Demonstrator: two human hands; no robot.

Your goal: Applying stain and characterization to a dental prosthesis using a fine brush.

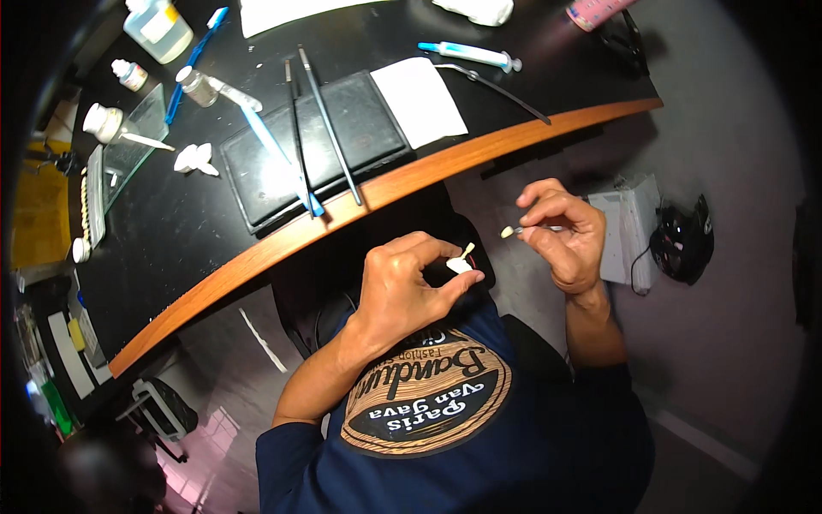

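Above my lap, my left hand (396,281) is closed, pinching a small white piece (459,265) between thumb and fingertips. A short pale-yellow stub (468,249) sticks up from that piece, with a bit of red beside it. To the right and apart from it, my right hand (567,238) pinches a thin stem with a cream, tooth-shaped tip (506,232) that points toward my left hand. It resembles a tooth shade tab. The rest of the stem is mostly hidden by my fingers.
The black desk (163,257) has a wooden front edge (488,144). Two thin brushes (330,128) lie across a black case (257,171), overhanging the edge. Nearby are a white paper (421,103), a syringe (467,55), a tooth shade guide (92,201) and small bottles (104,124).
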